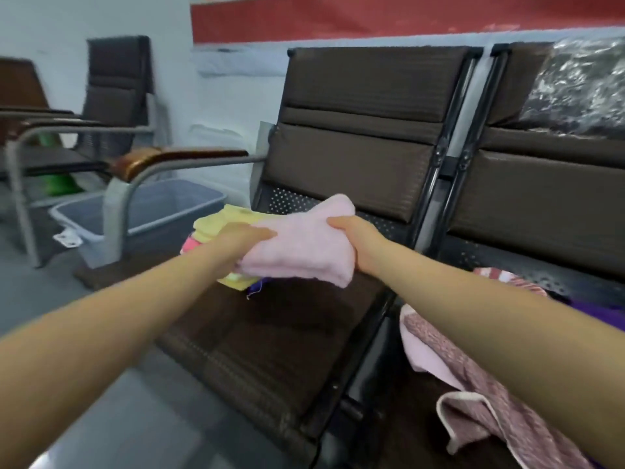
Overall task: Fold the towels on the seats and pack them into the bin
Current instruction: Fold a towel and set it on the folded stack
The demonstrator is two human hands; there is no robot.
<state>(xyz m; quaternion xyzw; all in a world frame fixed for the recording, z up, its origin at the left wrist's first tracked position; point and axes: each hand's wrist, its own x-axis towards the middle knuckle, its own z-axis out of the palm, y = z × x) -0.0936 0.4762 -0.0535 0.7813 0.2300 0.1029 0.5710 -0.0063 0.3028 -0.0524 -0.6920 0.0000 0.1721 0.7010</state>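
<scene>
Two bare forearms are reaching out over the brown seat (270, 336), both hands gripping a folded pink towel (301, 245).

The left hand (250, 236) is curling round the towel's left edge and the right hand (351, 240) is pinching its right edge, holding it just above a stack of folded towels (220, 228), yellow and other colours, lying at the far left of the seat. The grey bin (159, 211) is standing on the floor beyond the armrest (162, 159), and as far as its visible part shows, nothing is packed in it yet. On the neighbouring seat to the right, a mauve patterned towel (480, 377) is still lying crumpled and unfolded. Folding seems well under way, with packing yet to begin.
</scene>
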